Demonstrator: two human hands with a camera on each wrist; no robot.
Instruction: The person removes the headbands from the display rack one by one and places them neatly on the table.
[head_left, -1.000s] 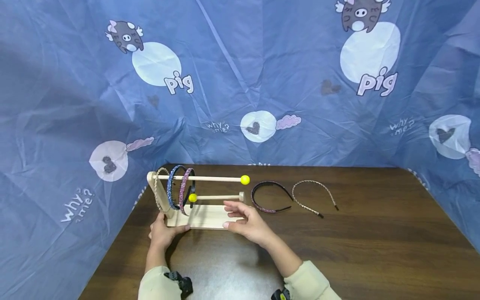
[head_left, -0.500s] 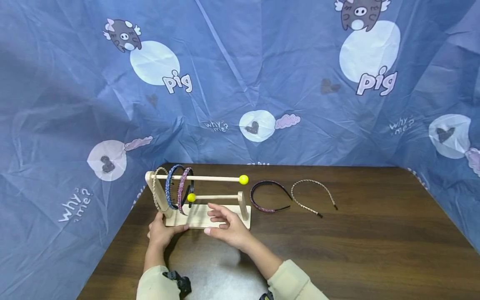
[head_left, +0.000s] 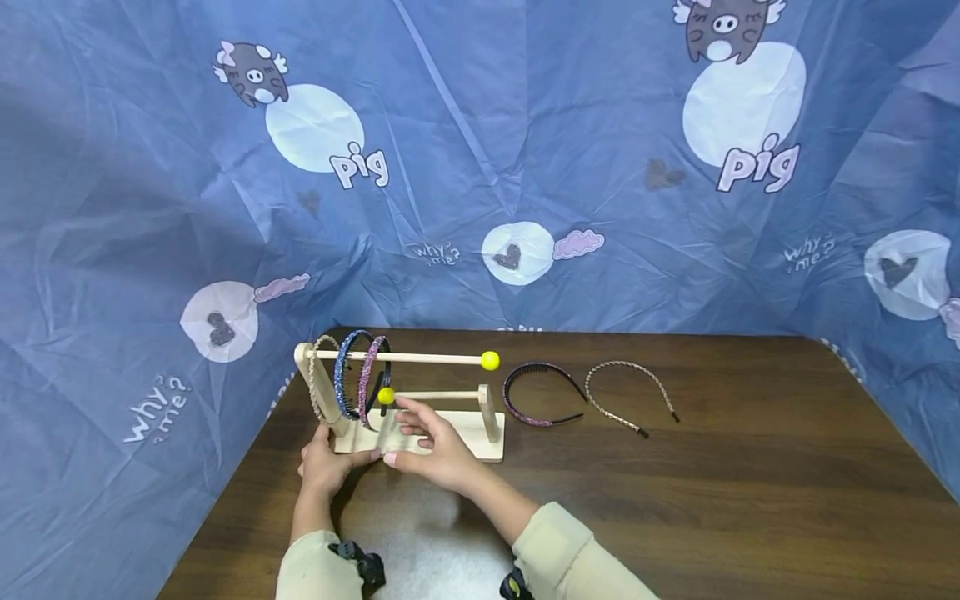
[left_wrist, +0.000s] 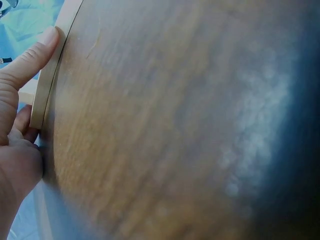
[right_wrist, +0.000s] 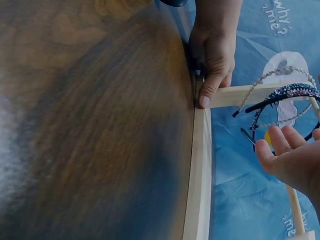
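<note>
A wooden headband stand (head_left: 468,433) lies near the table's left side, with two rods tipped by yellow balls. On its upper rod (head_left: 435,358) hang a braided beige headband (head_left: 313,392), a glittery blue headband (head_left: 341,375) and a glittery pink headband (head_left: 364,383). My left hand (head_left: 325,468) grips the base's left end, thumb on the front edge; the left wrist view shows the thumb (left_wrist: 37,56) along the wood. My right hand (head_left: 442,450) hovers over the base, fingers loosely bent and nothing held, fingertips close to the lower rod's yellow ball (head_left: 386,396); contact cannot be told.
To the right of the stand, a dark headband with pink glitter (head_left: 534,420) and a braided headband (head_left: 622,419) lie on the brown wooden table (head_left: 735,483). A blue printed cloth (head_left: 427,167) hangs behind and at the sides.
My right hand has moved left along the base, from the stand's right end towards the hanging headbands. The left hand keeps its grip and the headbands stay put.
</note>
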